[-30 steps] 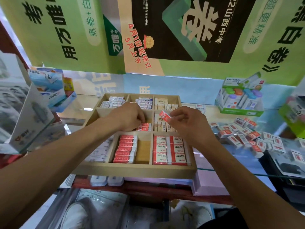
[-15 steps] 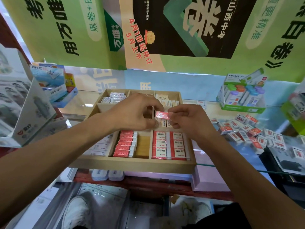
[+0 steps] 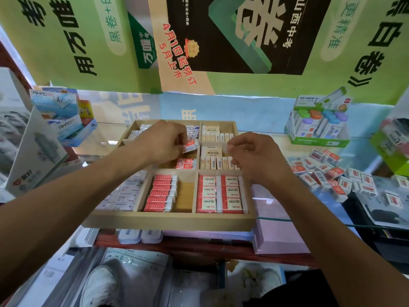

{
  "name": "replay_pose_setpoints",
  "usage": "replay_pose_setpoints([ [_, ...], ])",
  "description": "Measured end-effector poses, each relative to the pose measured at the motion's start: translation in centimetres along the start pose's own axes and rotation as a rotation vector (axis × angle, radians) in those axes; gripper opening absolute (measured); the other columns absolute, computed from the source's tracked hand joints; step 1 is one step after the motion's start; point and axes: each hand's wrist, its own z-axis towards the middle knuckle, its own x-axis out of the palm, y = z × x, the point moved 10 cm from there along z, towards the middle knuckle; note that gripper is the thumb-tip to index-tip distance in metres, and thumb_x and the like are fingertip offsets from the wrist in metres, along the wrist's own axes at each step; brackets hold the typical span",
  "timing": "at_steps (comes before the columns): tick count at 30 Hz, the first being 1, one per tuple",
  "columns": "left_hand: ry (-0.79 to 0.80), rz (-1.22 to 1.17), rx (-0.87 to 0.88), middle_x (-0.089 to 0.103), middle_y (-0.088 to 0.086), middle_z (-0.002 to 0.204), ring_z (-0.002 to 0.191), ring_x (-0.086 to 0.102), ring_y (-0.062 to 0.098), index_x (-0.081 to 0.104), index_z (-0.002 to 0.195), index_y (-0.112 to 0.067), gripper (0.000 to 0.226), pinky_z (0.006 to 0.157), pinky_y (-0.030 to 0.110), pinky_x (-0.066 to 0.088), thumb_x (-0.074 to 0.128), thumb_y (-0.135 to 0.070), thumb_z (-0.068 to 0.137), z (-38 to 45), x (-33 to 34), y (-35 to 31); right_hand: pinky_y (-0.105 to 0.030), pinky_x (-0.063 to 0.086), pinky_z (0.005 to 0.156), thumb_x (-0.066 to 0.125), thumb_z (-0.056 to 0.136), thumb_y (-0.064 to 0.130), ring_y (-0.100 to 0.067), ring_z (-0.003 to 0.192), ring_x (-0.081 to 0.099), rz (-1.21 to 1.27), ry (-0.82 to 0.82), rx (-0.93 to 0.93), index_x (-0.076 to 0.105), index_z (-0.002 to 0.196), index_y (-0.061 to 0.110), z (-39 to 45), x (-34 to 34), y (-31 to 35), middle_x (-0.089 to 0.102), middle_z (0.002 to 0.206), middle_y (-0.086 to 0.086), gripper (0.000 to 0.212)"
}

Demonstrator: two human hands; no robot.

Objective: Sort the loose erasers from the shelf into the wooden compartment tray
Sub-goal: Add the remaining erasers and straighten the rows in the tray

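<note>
Hands apart: left hand (image 3: 164,140) pinches an eraser (image 3: 191,145); right hand (image 3: 254,158) curled, seemingly empty. Seat it flat beside the wooden tray's (image 3: 168,221) red row (image 3: 186,163).

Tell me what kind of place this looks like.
Probably a stationery shop: a wooden tray of packaged erasers on a glass counter, retail display boxes, and exam-book posters behind.

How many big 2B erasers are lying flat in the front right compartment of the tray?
6, in the wooden tray's front right compartment: left column at; right column at. More may lie hidden underneath.
</note>
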Motion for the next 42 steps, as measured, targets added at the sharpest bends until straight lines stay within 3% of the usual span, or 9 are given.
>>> replay_pose_setpoints([
  [5, 0.008, 0.082, -0.006, 0.058, -0.007, 0.08, 0.083, 0.048, 0.011, 0.068, 0.088, -0.02, 0.014, 0.07, 0.023, 0.036, 0.064, -0.008, 0.082, -0.2, 0.6, 0.6, -0.022, 0.053, 0.068, 0.063, 0.088, 0.028, -0.001, 0.072, 0.062, -0.075, 0.006, -0.03, 0.066, 0.083, 0.034, -0.1, -0.1, -0.2, 0.064, 0.079, 0.022, 0.008],
  [10, 0.136, -0.038, 0.029, 0.071, -0.002, 0.094, 0.093, 0.062, 0.016, 0.071, 0.089, -0.018, 0.022, 0.082, 0.024, 0.047, 0.058, -0.001, 0.083, -0.5, 2.1, 0.0, -0.016, 0.049, 0.063, 0.063, 0.088, 0.028, 0.004, 0.069, 0.062, -0.115, 0.058, -0.035, 0.065, 0.079, 0.034, -0.1, 0.4, -0.3, 0.065, 0.076, 0.021, 0.011],
  [13, 0.172, -0.035, 0.041, 0.072, -0.001, 0.106, 0.095, 0.057, 0.011, 0.075, 0.096, -0.017, 0.033, 0.086, 0.019, 0.04, 0.051, 0.002, 0.083, -0.6, 2.0, -0.2, -0.016, 0.049, 0.065, 0.062, 0.088, 0.029, 0.001, 0.071, 0.061, -0.149, 0.071, -0.05, 0.069, 0.085, 0.03, -0.2, 0.6, -0.3, 0.065, 0.08, 0.02, 0.008],
  [19, 0.161, -0.027, 0.098, 0.072, -0.003, 0.101, 0.093, 0.06, 0.013, 0.076, 0.098, -0.021, 0.035, 0.086, 0.023, 0.044, 0.055, -0.001, 0.08, -0.7, 1.5, -1.4, -0.018, 0.052, 0.068, 0.061, 0.088, 0.024, 0.001, 0.072, 0.063, -0.142, 0.055, -0.079, 0.066, 0.081, 0.034, -0.4, 0.0, -0.4, 0.064, 0.079, 0.022, 0.013],
  [24, 0.064, -0.101, 0.205, 0.069, -0.007, 0.1, 0.09, 0.059, 0.011, 0.073, 0.1, -0.023, 0.031, 0.084, 0.027, 0.049, 0.054, -0.006, 0.083, 0.7, -0.1, -6.1, -0.013, 0.053, 0.059, 0.068, 0.084, 0.017, -0.002, 0.072, 0.067, -0.151, -0.017, -0.07, 0.071, 0.09, 0.026, -0.6, -3.3, -2.1, 0.071, 0.084, 0.01, 0.011],
  [31, 0.098, -0.234, 0.33, 0.065, -0.009, 0.092, 0.089, 0.061, 0.012, 0.072, 0.102, -0.023, 0.028, 0.081, 0.026, 0.049, 0.053, -0.009, 0.087, 4.1, 2.9, -16.3, -0.012, 0.041, 0.066, 0.069, 0.084, 0.013, -0.01, 0.074, 0.063, -0.373, -0.206, -0.062, 0.072, 0.098, 0.014, -1.7, -11.7, -5.5, 0.067, 0.083, 0.003, 0.014],
  [36, 0.213, -0.197, 0.413, 0.064, -0.003, 0.105, 0.091, 0.056, 0.014, 0.068, 0.109, -0.022, 0.026, 0.081, 0.026, 0.046, 0.061, -0.017, 0.085, 5.6, 7.0, -22.2, -0.019, 0.039, 0.069, 0.068, 0.083, 0.012, -0.012, 0.073, 0.06, -0.492, -0.313, 0.013, 0.071, 0.096, 0.013, -3.0, -16.8, -9.6, 0.064, 0.079, 0.004, 0.013],
  [39, 0.242, -0.01, 0.485, 0.055, 0.001, 0.114, 0.104, 0.053, 0.02, 0.06, 0.119, -0.028, 0.034, 0.085, 0.032, 0.046, 0.061, -0.032, 0.086, 5.9, 9.7, -24.9, -0.028, 0.048, 0.068, 0.068, 0.085, 0.02, -0.017, 0.074, 0.063, -0.554, -0.298, 0.01, 0.071, 0.091, 0.015, -3.3, -17.7, -11.6, 0.068, 0.083, 0.001, 0.009],
  [42, 0.261, 0.126, 0.58, 0.049, 0.004, 0.11, 0.105, 0.052, 0.025, 0.054, 0.122, -0.026, 0.039, 0.078, 0.036, 0.048, 0.062, -0.025, 0.084, 5.6, 11.8, -26.9, -0.036, 0.053, 0.068, 0.065, 0.085, 0.021, -0.024, 0.075, 0.063, -0.597, -0.235, 0.02, 0.07, 0.087, 0.016, -3.0, -17.7, -12.8, 0.065, 0.084, -0.007, 0.008],
])
